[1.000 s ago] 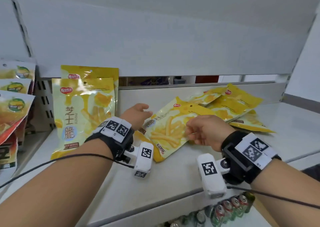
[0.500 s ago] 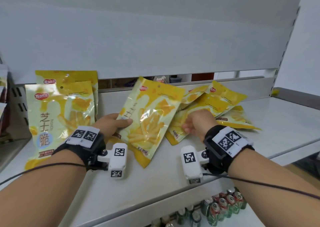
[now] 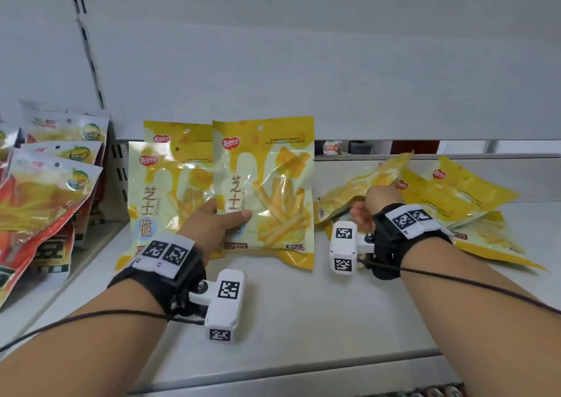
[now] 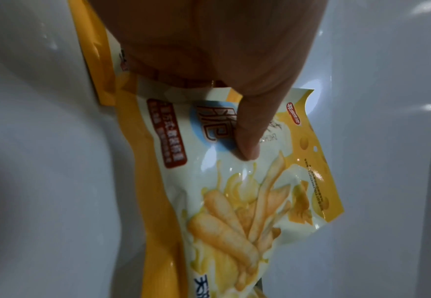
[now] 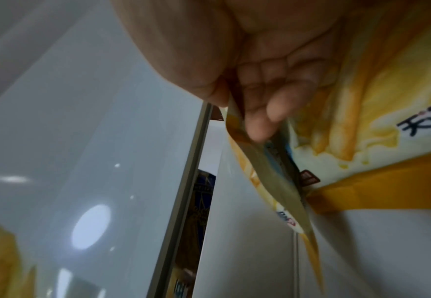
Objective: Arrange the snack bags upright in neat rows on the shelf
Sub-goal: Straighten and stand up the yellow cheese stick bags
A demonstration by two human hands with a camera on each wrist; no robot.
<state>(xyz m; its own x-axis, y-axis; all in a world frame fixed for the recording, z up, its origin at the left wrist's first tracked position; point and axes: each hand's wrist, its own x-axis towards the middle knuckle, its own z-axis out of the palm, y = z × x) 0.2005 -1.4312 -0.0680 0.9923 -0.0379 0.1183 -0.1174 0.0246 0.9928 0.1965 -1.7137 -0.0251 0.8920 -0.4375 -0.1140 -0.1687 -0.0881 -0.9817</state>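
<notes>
The left hand (image 3: pixel 209 229) holds a yellow snack bag (image 3: pixel 267 196) standing up on the white shelf (image 3: pixel 303 311). The thumb (image 3: pixel 239 214) lies across the front of the bag and the other fingers go behind it. In the left wrist view the thumb (image 4: pixel 247 141) presses on the shiny front. The bag is yellow and pale cream, with a picture of long fried sticks, a red heart mark near the top and a small round hole in the top edge. Its bottom edge touches the shelf.

Just beside it on the left stand 2 more bags of the same kind, a front bag (image 3: pixel 161 196) and a back bag (image 3: pixel 179 137) behind it, both upright.

The right hand (image 3: pixel 376 202) pinches the edge of a lying bag (image 3: pixel 361 184) in a loose pile of the same yellow bags (image 3: pixel 461 196) on the right side of the shelf. In the right wrist view the fingers (image 5: pixel 262 121) and thumb squeeze the thin edge of the lying bag (image 5: pixel 273 171).

On the far left, on the next shelf, leaning bags (image 3: pixel 45 190) with orange and green print stand in a row.
</notes>
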